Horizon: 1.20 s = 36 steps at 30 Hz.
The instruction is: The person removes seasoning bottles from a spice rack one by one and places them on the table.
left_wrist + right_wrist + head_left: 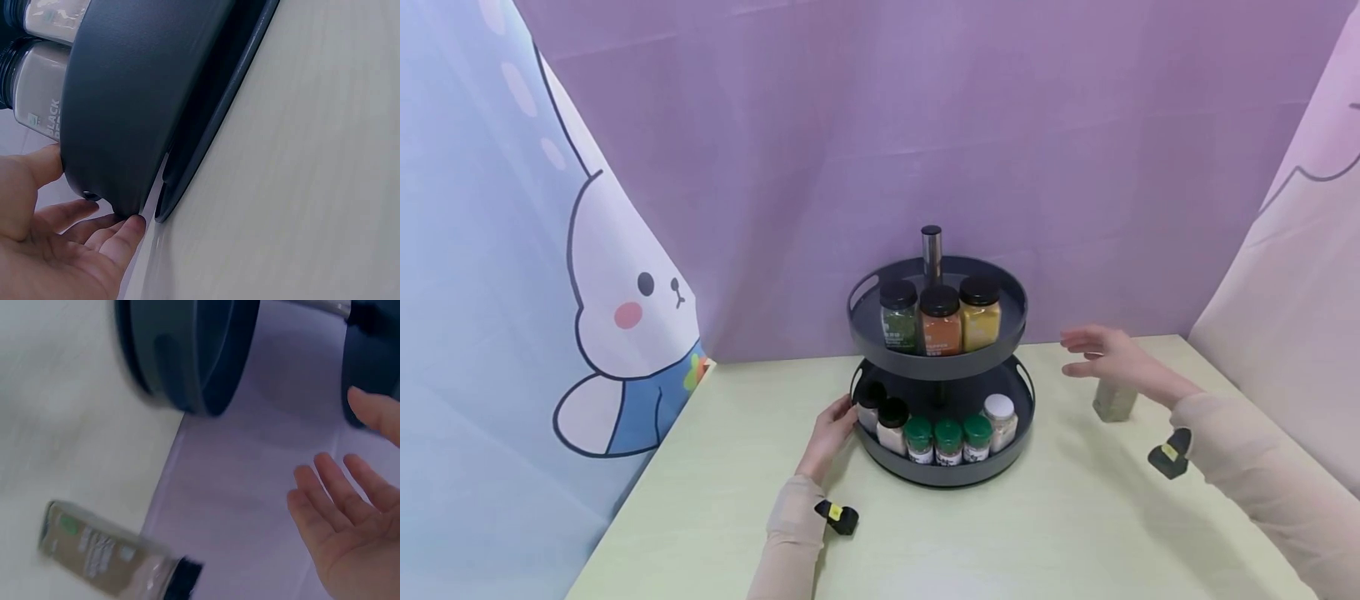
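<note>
A dark grey two-tier turntable rack stands on the table, with a metal post through its upper tray. My left hand grips the left edge of the lower tray; in the left wrist view the thumb lies at the tray wall and the fingertips reach its underside. To the right of the rack, my right hand is in the air with its fingers apart, holding nothing. Behind and below it stands a black-lidded spice jar, partly hidden by the forearm in the head view.
Three black-lidded jars of green, orange and yellow spice sit on the upper tray. On the lower tray are three green-capped jars, a white-lidded jar and two black-lidded jars. A purple curtain hangs behind the table.
</note>
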### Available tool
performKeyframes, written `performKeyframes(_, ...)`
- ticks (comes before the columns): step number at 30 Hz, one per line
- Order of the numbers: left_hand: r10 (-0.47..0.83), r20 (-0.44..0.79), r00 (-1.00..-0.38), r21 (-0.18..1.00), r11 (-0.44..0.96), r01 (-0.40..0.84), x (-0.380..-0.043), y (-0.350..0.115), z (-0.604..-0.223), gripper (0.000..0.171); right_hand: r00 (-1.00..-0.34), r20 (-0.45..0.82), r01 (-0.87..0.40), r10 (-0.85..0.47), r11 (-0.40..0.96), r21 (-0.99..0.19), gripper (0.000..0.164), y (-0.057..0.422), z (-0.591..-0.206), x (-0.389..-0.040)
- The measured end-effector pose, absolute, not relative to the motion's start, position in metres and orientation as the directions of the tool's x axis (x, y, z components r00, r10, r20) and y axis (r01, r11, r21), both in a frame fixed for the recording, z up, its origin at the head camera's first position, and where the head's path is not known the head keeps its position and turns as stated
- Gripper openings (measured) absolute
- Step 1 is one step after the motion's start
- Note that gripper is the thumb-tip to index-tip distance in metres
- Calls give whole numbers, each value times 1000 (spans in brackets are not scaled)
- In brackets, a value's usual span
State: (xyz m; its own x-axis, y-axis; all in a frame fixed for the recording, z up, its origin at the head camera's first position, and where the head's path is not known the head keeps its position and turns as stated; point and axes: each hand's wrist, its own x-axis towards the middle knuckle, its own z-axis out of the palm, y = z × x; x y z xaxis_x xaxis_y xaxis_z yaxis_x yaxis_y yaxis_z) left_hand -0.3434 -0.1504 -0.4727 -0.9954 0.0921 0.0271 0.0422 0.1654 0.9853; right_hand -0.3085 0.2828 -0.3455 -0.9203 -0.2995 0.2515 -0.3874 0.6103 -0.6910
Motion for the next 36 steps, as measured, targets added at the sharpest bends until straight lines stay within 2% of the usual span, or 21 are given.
performKeyframes(4,86,36,-996,984,168,50,-343,-151,-473,50,-893,224,-430,-391,589,-685,56,269,-344,-307)
performKeyframes(11,89,41,-995,983,173,56,-342,-151,-471,49,-876,72,-386,-477,603,-698,60,240,-339,-298)
performKeyframes(16,103,40,-994,985,165,57,-329,-147,-452,48,-849,27,-394,-528,598,-698,58,228,-349,-300)
performKeyframes(26,111,46,-993,986,157,63,-323,-145,-444,48,-812,1,-459,-584,638,-619,57,206,-362,-301)
performKeyframes(32,112,44,-993,989,136,59,-335,-149,-458,48,-780,-4,-486,-626,611,-625,52,199,-370,-303)
performKeyframes(36,98,43,-994,988,141,57,-344,-151,-471,49,-777,-14,-468,-629,593,-656,55,197,-376,-305)
